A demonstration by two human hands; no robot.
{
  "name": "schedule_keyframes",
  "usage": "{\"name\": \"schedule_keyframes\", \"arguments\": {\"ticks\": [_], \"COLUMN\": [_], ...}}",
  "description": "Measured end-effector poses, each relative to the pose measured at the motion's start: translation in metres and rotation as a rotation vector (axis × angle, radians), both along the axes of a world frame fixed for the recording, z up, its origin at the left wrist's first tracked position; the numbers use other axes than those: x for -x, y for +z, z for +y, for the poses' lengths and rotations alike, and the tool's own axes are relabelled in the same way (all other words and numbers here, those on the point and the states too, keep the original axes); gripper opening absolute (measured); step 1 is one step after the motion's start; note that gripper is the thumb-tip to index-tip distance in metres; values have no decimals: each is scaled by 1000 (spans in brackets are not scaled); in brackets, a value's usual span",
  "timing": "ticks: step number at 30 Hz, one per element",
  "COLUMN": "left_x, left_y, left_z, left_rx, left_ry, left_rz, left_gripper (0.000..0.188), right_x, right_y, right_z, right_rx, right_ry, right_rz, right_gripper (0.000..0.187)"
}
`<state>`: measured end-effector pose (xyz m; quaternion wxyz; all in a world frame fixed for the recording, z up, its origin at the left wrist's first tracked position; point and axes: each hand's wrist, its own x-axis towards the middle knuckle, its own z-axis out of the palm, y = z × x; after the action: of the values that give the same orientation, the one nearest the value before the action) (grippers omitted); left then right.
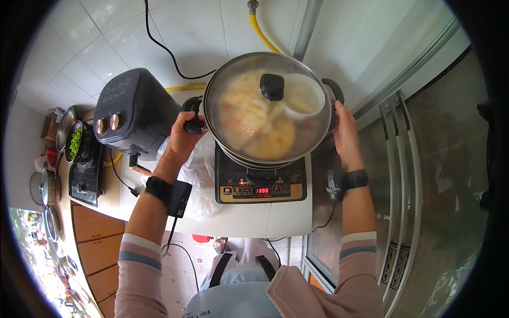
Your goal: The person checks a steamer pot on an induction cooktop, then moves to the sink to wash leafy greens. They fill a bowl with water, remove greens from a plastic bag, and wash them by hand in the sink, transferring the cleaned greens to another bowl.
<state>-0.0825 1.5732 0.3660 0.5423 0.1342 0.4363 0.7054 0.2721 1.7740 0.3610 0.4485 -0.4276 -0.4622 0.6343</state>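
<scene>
A round, glass-lidded steel pot [265, 119] is over a black rectangular cooker [260, 196]; left hand [183, 140] and right hand [347, 132] fingers clasp its 2 black handles [335, 91], seemingly positioning it; next calls for level support.

The person wears dusty-pink sleeves [139, 286] ending in cuffs [140, 246] striped cream and blue, black wristbands [356, 179] bearing boxy dark modules [179, 200] with thin black cables [171, 236], a pale blue garment [233, 300] with black straps [220, 270], and light trousers [255, 252]
</scene>
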Motion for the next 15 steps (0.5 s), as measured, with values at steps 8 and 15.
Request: {"name": "schedule_keyframes", "arguments": {"ticks": [8,15], "left_x": [-4,-11], "left_y": [5,-20], "left_z": [-15,-108], "left_rx": [80,25], "left_ry": [15,6], "left_rz": [145,253], "left_gripper": [49,69], "right_x": [-14,-32], "right_y": [-13,-62], "right_z": [-37,-168], "right_rx": [31,-73], "right_ry": [-222,-200], "right_rz": [142,-149], "right_gripper": [51,26]}}
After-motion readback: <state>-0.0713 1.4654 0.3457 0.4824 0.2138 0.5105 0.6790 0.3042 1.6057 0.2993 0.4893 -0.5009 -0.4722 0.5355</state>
